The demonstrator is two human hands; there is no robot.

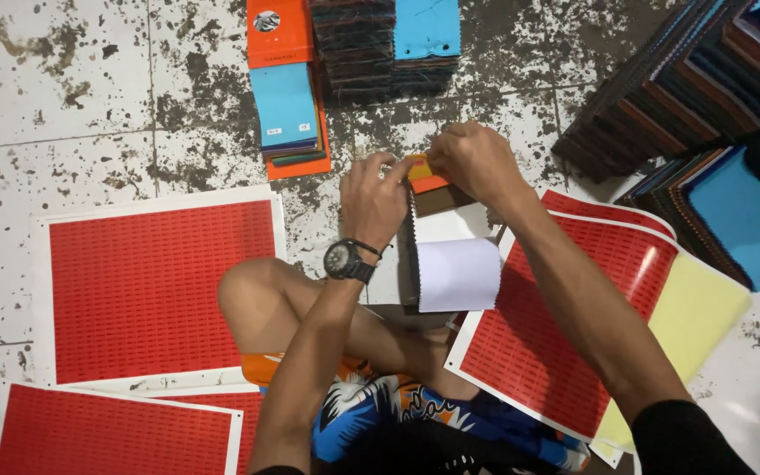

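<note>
- Above the bent knee, both hands meet over a fabric swatch booklet (437, 211) held just off the tiled floor (72, 97).
- Left hand (373, 200), wristwatch (345, 260) on it, pinches the booklet's top edge by the small orange tab (421, 171).
- Right hand (477, 163) is closed on the same tab from the other side.
- White page (457, 274) curls down beneath.
- Red sticker sheets (160, 290) lie on both sides; swatch stacks (688, 88) stand beyond.
- Judging by the grip, a label is being pressed on; the next move likely needs steady alignment.
</note>
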